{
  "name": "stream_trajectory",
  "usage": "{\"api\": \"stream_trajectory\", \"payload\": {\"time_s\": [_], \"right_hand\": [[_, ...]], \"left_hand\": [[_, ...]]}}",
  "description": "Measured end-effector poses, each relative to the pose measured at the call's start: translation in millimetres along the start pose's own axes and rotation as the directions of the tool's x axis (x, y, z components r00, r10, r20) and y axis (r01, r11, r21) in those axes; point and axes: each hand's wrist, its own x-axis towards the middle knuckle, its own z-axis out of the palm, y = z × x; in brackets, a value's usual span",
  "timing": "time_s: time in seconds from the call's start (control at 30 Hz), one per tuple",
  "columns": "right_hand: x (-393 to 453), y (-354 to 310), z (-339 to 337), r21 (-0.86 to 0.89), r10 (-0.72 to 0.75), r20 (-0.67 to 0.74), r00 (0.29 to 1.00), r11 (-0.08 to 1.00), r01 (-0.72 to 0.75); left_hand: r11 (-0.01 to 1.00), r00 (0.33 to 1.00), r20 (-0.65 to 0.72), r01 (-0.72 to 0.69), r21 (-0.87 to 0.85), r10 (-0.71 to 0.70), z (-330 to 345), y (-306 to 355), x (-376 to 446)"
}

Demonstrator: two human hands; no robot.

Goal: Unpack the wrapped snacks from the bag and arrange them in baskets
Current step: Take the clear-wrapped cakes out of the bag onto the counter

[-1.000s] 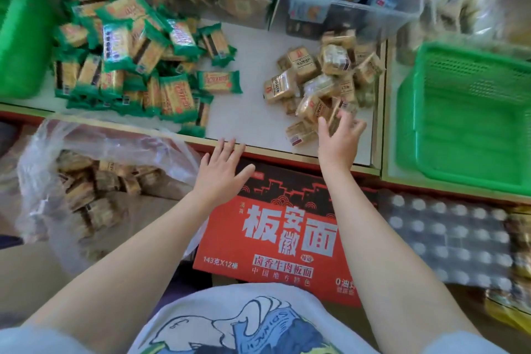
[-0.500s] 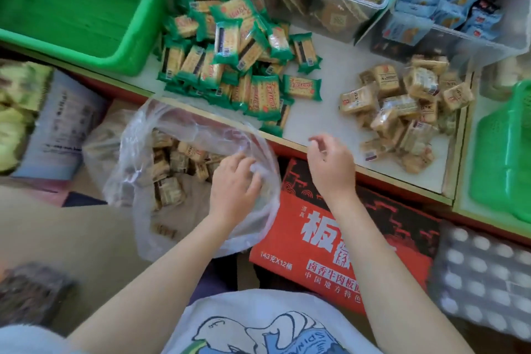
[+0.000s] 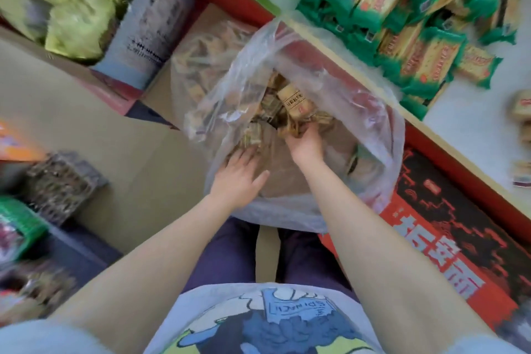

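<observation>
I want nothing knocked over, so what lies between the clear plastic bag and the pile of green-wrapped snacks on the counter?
In the head view, only the counter's pale wooden edge separates the clear plastic bag from the green-wrapped snacks.

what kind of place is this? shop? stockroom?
Probably a small shop's stocking area: green-wrapped snacks piled loose on the white counter, a clear plastic bag of brown wrapped snacks on the floor, and a red printed carton beside it.

Both arms reach forward; the left hand [image 3: 240,174] lies spread flat, the right hand [image 3: 305,143] has its fingers curled.
</observation>
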Motion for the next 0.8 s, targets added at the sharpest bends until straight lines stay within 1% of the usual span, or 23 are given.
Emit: {"api": "stream_trajectory", "payload": {"time_s": [0.07,0.13,0.23,0.3,0.33,0.37,0.4,0.43,0.47,0.5,0.53,0.57,0.6,0.63,0.67,0.73,0.8], "right_hand": [[4.8,-2.9,8.0,0.020,0.065,-0.034,0.997,0.998,-0.065],[4.3,-4.6,10.5,0.006,0.076,-0.045,0.996,0.997,-0.076],[-6.6,0.7,4.2,0.022,0.082,-0.018,0.996,0.996,-0.082],[-19.0,7.4,-10.6,0.040,0.109,0.014,0.994,0.993,-0.110],[-26.4,10.4,-21.4,0.055,0.121,0.024,0.992,0.991,-0.122],[-35.0,12.6,-33.9,0.090,0.121,0.031,0.992,0.988,-0.124],[-44.6,14.7,-47.4,0.145,0.110,0.046,0.993,0.983,-0.115],[-54.6,17.2,-61.8,0.212,0.096,0.069,0.993,0.971,-0.108],[-64.1,21.5,-76.3,0.293,0.078,0.100,0.992,0.950,-0.105],[-75.8,23.8,-92.8,0.375,0.049,0.135,0.990,0.922,-0.097],[-87.3,25.8,-109.7,0.446,0.001,0.162,0.987,0.892,-0.074],[-97.0,29.3,-125.6,0.489,-0.049,0.170,0.984,0.871,-0.041],[-102.9,34.9,-139.8,0.500,-0.092,0.154,0.984,0.866,0.003],[-108.4,41.1,-155.2,0.473,-0.132,0.114,0.985,0.879,0.063],[-110.4,49.2,-170.0,0.402,-0.172,0.053,0.984,0.905,0.136],[-115.3,65.3,-202.2,0.231,-0.263,-0.082,0.961,0.933,0.275],[-121.7,79.2,-236.1,0.095,-0.345,-0.164,0.924,0.927,0.362]], "left_hand": [[1.000,1.000,0.014,-0.020,0.000,0.020,1.5,-5.3,-1.8],[0.999,0.999,0.017,-0.028,-0.017,0.028,2.5,-10.0,-3.0],[0.999,0.999,0.048,-0.019,-0.032,0.020,-2.4,-12.0,-3.8],[0.998,0.995,0.099,0.013,-0.053,-0.008,-11.3,-6.3,-3.8],[0.995,0.993,0.114,0.044,-0.088,-0.034,-17.8,-0.6,-4.0],[0.983,0.991,0.118,0.085,-0.161,-0.066,-25.2,6.9,-4.4],[0.954,0.988,0.118,0.126,-0.271,-0.097,-33.8,17.6,-5.7],[0.899,0.987,0.111,0.155,-0.410,-0.120,-43.4,31.0,-7.8],[0.808,0.984,0.114,0.177,-0.562,-0.136,-52.1,46.5,-9.9],[0.683,0.982,0.141,0.191,-0.705,-0.129,-60.9,64.9,-13.0],[0.549,0.981,0.169,0.194,-0.813,-0.096,-69.3,85.1,-16.4],[0.440,0.981,0.185,0.189,-0.878,-0.054,-74.4,104.2,-18.1],[0.374,0.983,0.184,0.178,-0.910,-0.021,-77.7,124.0,-19.2],[0.342,0.985,0.173,0.165,-0.925,-0.006,-78.8,143.9,-18.4],[0.335,0.987,0.158,0.151,-0.930,-0.004,-78.7,164.2,-17.4],[0.358,0.990,0.138,0.132,-0.924,-0.009,-75.0,207.8,-13.7],[0.411,0.993,0.114,0.099,-0.906,0.012,-69.7,256.6,-10.6]]}}
